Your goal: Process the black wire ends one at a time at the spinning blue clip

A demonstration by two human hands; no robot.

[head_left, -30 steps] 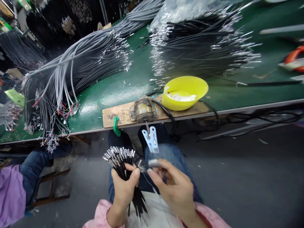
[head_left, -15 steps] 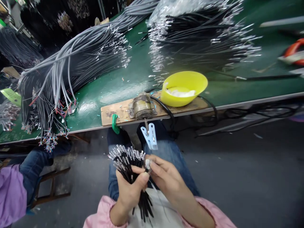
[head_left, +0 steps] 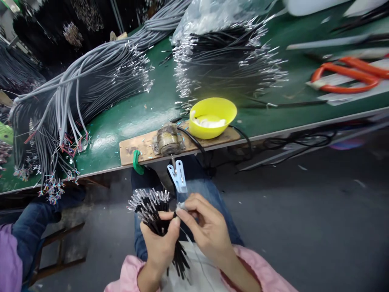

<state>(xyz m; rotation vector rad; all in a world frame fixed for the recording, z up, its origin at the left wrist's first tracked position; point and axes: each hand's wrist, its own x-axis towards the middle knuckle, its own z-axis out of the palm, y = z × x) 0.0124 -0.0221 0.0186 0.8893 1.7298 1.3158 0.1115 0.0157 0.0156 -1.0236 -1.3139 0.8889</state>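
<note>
My left hand (head_left: 161,243) is closed round a bundle of short black cables (head_left: 148,209) with bare silvery ends, held above my lap. Its thumb and forefinger also meet at one cable on the bundle's right side. My right hand (head_left: 205,227) pinches a small whitish piece (head_left: 181,205) at the end of that cable; its exact kind I cannot make out. A thin pale strand hangs below the fingers. Just beyond my hands, a light blue clothespin (head_left: 179,178) sits on the shaft of a small motor (head_left: 168,140) fixed to a wooden board (head_left: 144,150).
On the green table (head_left: 121,117) stands a yellow bowl (head_left: 212,106) with white material inside. Grey cables (head_left: 100,52) lie left, a black cable pile (head_left: 225,52) behind, orange-handled scissors (head_left: 343,77) right. A green clamp (head_left: 137,163) grips the board. A person's purple sleeve (head_left: 10,259) shows at left.
The view has shifted to the right, bringing the scissors more fully into sight. My right fingers have turned slightly around the whitish piece. Both hands keep their hold.
</note>
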